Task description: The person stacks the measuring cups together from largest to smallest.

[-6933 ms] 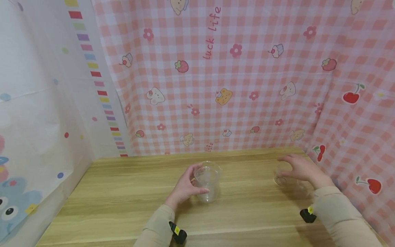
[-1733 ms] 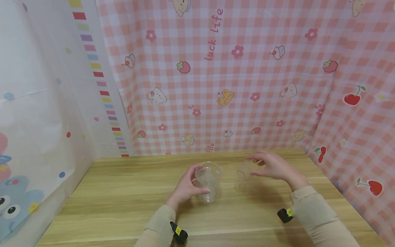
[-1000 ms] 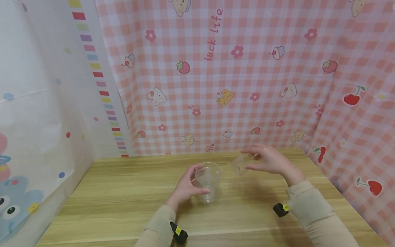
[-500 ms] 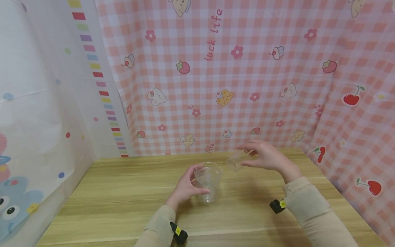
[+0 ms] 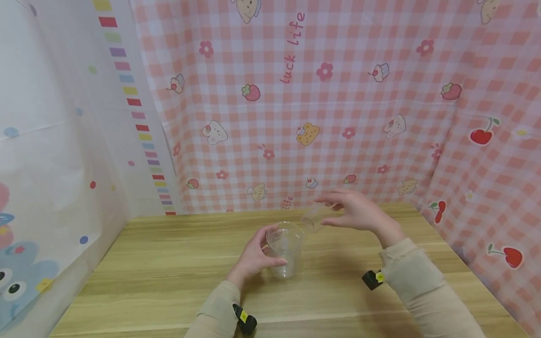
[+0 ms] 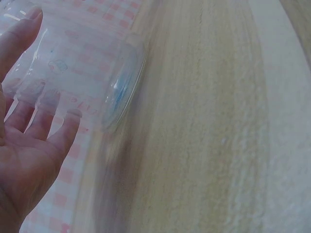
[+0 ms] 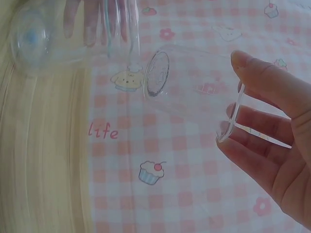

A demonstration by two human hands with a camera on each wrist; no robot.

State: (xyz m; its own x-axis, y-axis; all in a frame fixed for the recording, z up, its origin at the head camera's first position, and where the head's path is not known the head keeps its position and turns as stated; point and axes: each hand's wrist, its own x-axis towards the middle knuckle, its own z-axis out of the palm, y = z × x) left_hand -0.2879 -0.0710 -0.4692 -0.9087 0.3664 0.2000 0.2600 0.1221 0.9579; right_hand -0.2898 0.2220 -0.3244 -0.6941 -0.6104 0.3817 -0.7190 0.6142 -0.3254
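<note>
A clear plastic cup (image 5: 290, 251) stands upright on the wooden table, and my left hand (image 5: 253, 253) grips it round the side with thumb and fingers. In the left wrist view, my fingers curl behind the see-through wall of this cup (image 6: 80, 63). My right hand (image 5: 359, 213) holds a smaller clear cup (image 5: 313, 219) by its rim, in the air just up and to the right of the larger one. The right wrist view has this small cup (image 7: 187, 87) tilted, its base facing the larger cup (image 7: 53, 41), with a gap between them.
The wooden table (image 5: 169, 272) reaches back to a pink checked cloth (image 5: 270, 112) with cartoon prints. A similar cloth (image 5: 486, 188) hangs on the right, and a white sheet with coloured dots (image 5: 63, 178) on the left. Both wrists wear black cameras.
My right hand was at the far right; it has carried the small cup leftward and up to beside the larger one, tilting it. My left hand and its cup stay in place.
</note>
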